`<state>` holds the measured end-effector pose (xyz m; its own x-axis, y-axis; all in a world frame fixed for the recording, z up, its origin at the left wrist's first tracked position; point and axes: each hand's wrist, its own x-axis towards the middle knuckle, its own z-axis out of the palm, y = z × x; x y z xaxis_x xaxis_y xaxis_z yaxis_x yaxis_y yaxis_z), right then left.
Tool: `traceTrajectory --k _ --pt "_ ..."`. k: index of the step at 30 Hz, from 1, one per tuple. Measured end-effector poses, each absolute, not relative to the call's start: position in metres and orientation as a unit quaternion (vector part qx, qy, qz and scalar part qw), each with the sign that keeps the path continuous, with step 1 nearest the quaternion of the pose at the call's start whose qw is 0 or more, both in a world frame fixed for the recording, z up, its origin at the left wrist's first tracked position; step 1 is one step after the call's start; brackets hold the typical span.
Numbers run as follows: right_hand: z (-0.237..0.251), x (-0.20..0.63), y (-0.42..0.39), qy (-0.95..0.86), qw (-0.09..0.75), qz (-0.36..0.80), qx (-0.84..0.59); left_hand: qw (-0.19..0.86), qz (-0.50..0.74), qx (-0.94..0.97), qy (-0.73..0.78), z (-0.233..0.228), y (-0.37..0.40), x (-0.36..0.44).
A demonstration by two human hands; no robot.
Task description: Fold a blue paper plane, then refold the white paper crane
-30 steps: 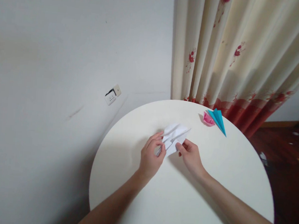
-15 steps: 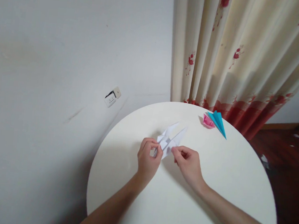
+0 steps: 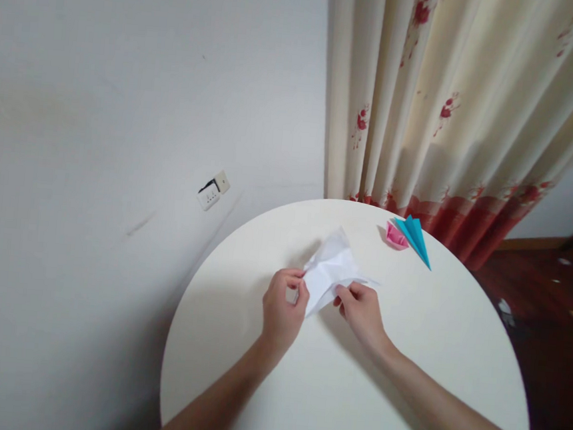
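Observation:
A creased sheet of white paper (image 3: 329, 269) is partly folded and held above the round white table (image 3: 234, 357). My left hand (image 3: 283, 305) pinches its left edge between thumb and fingers. On the other side, my right hand (image 3: 360, 310) grips the lower right edge, where a narrow flap sticks out to the right beyond my fingers. The fingertips under the paper are partly hidden.
Near the table's far right edge lie a small pink folded-paper boat (image 3: 395, 236) and a blue paper plane (image 3: 415, 238), which overlaps it. A wall with a socket (image 3: 209, 196) borders the left side. Behind the table hangs a patterned curtain (image 3: 423, 140).
The white paper has opened out from two narrow upright points into a broader, flatter sheet. Both hands still hold it, and my right hand has shifted slightly. The view has moved a little.

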<state>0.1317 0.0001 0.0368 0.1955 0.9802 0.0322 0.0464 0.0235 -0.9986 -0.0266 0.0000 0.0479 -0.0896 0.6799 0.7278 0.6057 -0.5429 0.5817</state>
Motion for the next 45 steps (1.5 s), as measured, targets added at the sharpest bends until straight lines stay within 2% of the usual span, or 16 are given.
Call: traceTrajectory --k 7,11,17,21,24,31,35,36,38,40,42,45 --pt "0.04 0.125 -0.011 -0.463 0.587 0.422 -0.513 0.247 0.616 0.482 0.572 0.039 0.023 -0.047" --pt "0.033 0.124 -0.01 -0.426 0.579 0.463 -0.518 0.414 0.632 0.371 0.54 0.035 0.028 -0.049" --pt "0.027 0.122 -0.004 -0.41 0.564 0.499 -0.514 0.594 0.564 0.333 0.468 0.037 0.029 -0.053" --pt "0.02 0.122 0.0 -0.434 0.531 0.504 -0.525 0.647 0.524 0.32 0.451 0.035 0.035 -0.06" --pt "0.013 0.121 0.001 -0.44 0.503 0.527 -0.525 0.604 0.551 0.288 0.499 0.033 0.046 -0.07" --pt "-0.006 0.119 0.007 -0.508 0.406 0.586 -0.484 0.368 0.581 0.359 0.63 0.057 0.062 -0.122" --pt "-0.013 0.121 0.008 -0.542 0.377 0.587 -0.468 0.165 0.601 0.385 0.68 0.093 0.055 -0.167" --pt "-0.014 0.121 0.008 -0.547 0.372 0.589 -0.464 0.045 0.553 0.443 0.704 0.099 0.054 -0.174" --pt "-0.015 0.122 0.009 -0.556 0.367 0.592 -0.454 -0.091 0.438 0.565 0.693 0.101 0.054 -0.178" --pt "-0.015 0.122 0.01 -0.563 0.366 0.591 -0.447 -0.098 0.31 0.689 0.648 0.088 0.054 -0.168" --pt "-0.015 0.123 0.01 -0.571 0.365 0.589 -0.441 -0.037 0.176 0.757 0.629 0.065 0.052 -0.151" --pt "-0.014 0.124 0.009 -0.581 0.362 0.587 -0.431 0.006 0.124 0.777 0.617 0.033 0.045 -0.13"
